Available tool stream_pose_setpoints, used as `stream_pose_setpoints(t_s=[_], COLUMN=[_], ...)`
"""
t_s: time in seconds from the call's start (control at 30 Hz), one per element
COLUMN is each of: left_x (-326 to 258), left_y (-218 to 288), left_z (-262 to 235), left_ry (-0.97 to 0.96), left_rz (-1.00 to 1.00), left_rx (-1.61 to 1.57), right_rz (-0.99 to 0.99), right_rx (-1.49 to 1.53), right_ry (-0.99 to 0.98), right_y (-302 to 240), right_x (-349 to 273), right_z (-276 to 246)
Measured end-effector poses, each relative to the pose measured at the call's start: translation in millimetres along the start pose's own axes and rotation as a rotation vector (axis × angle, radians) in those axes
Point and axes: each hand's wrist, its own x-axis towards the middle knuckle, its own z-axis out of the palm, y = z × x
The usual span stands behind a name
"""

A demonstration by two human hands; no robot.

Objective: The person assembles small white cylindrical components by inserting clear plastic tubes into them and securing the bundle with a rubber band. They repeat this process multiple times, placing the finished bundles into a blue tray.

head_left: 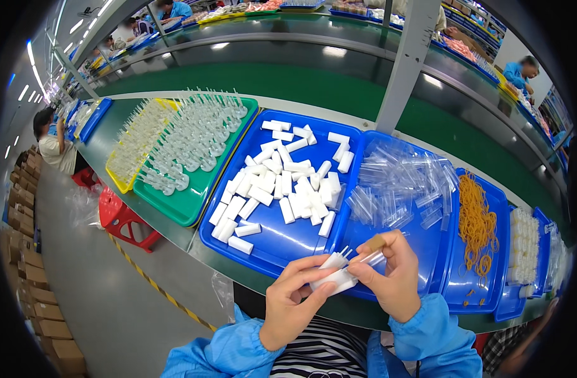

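In front of my body, above the near edge of the blue trays, my left hand [289, 303] is closed around white plastic pieces [336, 282] with thin prongs sticking up from them. My right hand [395, 280] pinches a short clear plastic tube [375, 257] right beside those pieces; whether the tube touches them I cannot tell. Many similar white blocks [261, 195] lie loose in the blue tray [304, 239] just beyond my left hand. A pile of clear plastic tubes [402, 183] fills the far part of the blue tray [364, 239] beyond my right hand.
Orange rubber bands [477, 220] lie in a tray to the right, with bundled white parts [523, 246] past them. On the left, green [186, 211] and yellow [119, 179] trays hold upright clear parts. A metal post [407, 69] rises behind. A red stool [121, 214] stands lower left.
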Motion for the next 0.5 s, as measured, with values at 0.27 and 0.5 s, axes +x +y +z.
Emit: stream_pose_setpoints(t_s=[0.27,0.5], left_x=[-1.8,-0.2], left_y=[-2.9,-2.8], left_z=[-5.3,0.8], left_ry=[-0.044,-0.063], left_rz=[0.146,0.348], left_rx=[0.207,0.236], right_rz=[-0.431,-0.062], right_rx=[-0.361,-0.153], right_ry=[0.11,-0.132], right_y=[24.4,-13.2], right_x=[-8.9,-12.3], right_z=[2.1,-6.6])
